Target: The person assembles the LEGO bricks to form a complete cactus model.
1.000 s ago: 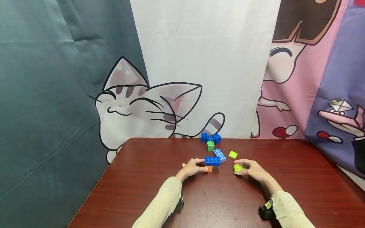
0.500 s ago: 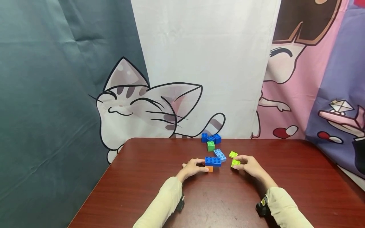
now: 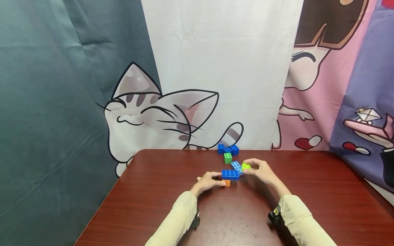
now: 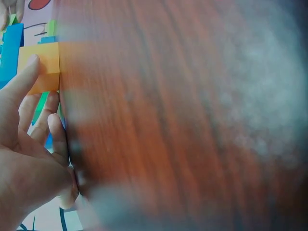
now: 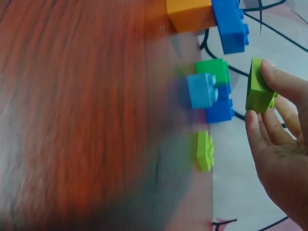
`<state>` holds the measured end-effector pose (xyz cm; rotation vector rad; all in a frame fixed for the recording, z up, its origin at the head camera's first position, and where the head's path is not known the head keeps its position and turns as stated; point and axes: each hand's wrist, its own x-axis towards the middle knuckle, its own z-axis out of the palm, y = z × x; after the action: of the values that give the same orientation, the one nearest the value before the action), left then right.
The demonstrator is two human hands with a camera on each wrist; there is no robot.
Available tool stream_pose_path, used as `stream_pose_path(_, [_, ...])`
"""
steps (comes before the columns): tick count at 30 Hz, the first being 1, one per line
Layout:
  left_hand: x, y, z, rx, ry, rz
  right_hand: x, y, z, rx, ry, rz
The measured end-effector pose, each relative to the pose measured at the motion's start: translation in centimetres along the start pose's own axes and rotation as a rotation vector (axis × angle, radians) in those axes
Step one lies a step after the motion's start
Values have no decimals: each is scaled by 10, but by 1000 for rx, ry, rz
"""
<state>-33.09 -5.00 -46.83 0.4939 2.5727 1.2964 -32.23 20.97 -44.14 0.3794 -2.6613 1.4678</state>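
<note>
My left hand (image 3: 209,181) pinches an orange brick (image 4: 45,67) between thumb and fingers, low at the table surface. A long dark blue brick (image 3: 230,174) sits on top of the orange one and sticks out to the right. My right hand (image 3: 262,171) holds a lime green brick (image 5: 260,91) by its sides, studs up, raised off the table. In the head view this brick partly covers a light blue brick (image 3: 236,166). A second lime brick (image 5: 205,150) lies on the table, seen in the right wrist view but hidden behind my right hand in the head view.
Behind the light blue brick stands a green brick (image 3: 227,158). Several dark blue bricks (image 3: 227,149) cluster at the far edge of the brown table (image 3: 172,164). A printed cloth backdrop (image 3: 246,68) hangs behind the table.
My right hand has carried its lime brick up, left and away from me, toward the light blue brick. The left hand stays in place with the orange and blue bricks.
</note>
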Motion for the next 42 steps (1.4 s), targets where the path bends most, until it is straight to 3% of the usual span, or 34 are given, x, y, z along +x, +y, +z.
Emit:
stream_pose_path(14, [2,-1,-2,-1,-19,11,13,-27,24,32,-59,-80])
stream_pose_path(26, [4,-5,-1,-35,-24,17,16,-32,40,47,-82,-11])
stream_pose_path(42, [4,-4,-1,-40,-12,20,16,-33,48,39,-113,-38])
